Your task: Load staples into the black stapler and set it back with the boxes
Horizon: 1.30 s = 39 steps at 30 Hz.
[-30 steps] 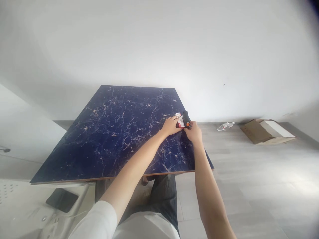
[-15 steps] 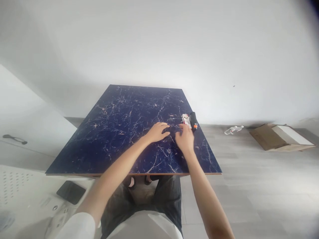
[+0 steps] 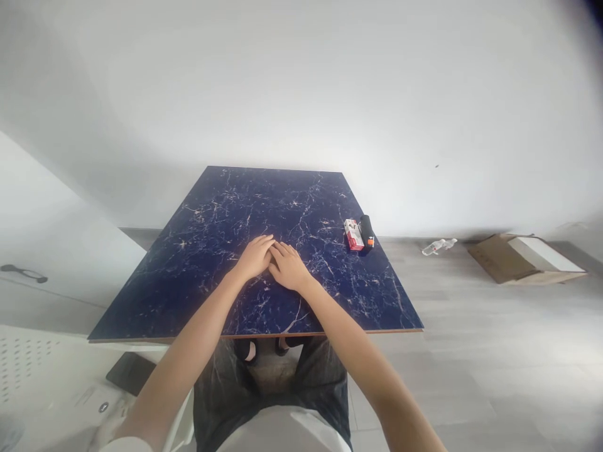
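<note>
My left hand (image 3: 255,256) and my right hand (image 3: 290,268) rest on the dark blue marble-patterned tabletop (image 3: 254,194), their fingertips meeting in front of me. The fingers of both look stretched out and fairly flat, and I see nothing held in either. To the right of my right hand, apart from it, lies a small white and red box (image 3: 353,236). Right beside the box is a black cylindrical object (image 3: 366,231) with an orange patch at its near end; its kind is not clear.
Past the table's right side, a clear plastic bottle (image 3: 439,247) and an open cardboard box (image 3: 522,258) lie on the grey floor by the wall. At left are a white cabinet with a dark handle (image 3: 23,272) and a dark flat object (image 3: 130,371).
Both hands have moved left, away from the white and red box, and come together on the tabletop. The box, partly covered by my right hand before, now shows fully.
</note>
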Available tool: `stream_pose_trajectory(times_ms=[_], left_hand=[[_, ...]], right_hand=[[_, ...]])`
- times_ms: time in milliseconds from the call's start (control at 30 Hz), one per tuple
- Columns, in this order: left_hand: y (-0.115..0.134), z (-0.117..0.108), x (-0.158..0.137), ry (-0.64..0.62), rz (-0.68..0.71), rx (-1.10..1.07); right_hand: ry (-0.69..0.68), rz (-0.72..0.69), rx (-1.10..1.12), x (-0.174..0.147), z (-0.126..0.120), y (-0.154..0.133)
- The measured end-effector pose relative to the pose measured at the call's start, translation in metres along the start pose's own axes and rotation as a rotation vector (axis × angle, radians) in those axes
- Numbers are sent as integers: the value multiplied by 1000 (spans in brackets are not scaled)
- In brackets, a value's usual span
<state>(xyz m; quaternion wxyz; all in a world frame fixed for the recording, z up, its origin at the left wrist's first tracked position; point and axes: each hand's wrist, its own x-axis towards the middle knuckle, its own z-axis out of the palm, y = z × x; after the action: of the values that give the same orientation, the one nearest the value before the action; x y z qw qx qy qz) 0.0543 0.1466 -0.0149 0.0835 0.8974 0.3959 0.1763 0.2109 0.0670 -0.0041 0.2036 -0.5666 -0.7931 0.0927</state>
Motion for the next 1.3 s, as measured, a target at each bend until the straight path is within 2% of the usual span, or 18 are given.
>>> stream_pose_trajectory(times_ms=[267,433,733,1300], left_hand=[[5,2,-7,-62,-12,23],[5,2,-8,-109,-11,36],[6,-1,-9,-130,-10,33],[4,0,-9,-136,-8,8]], right_hand=[[30,128,-16,-10,-6,7],[-13,106,-48,-15,-7,8],[-6,106,-64,-16,-7,5],[-9,102,-73,-16,-5,5]])
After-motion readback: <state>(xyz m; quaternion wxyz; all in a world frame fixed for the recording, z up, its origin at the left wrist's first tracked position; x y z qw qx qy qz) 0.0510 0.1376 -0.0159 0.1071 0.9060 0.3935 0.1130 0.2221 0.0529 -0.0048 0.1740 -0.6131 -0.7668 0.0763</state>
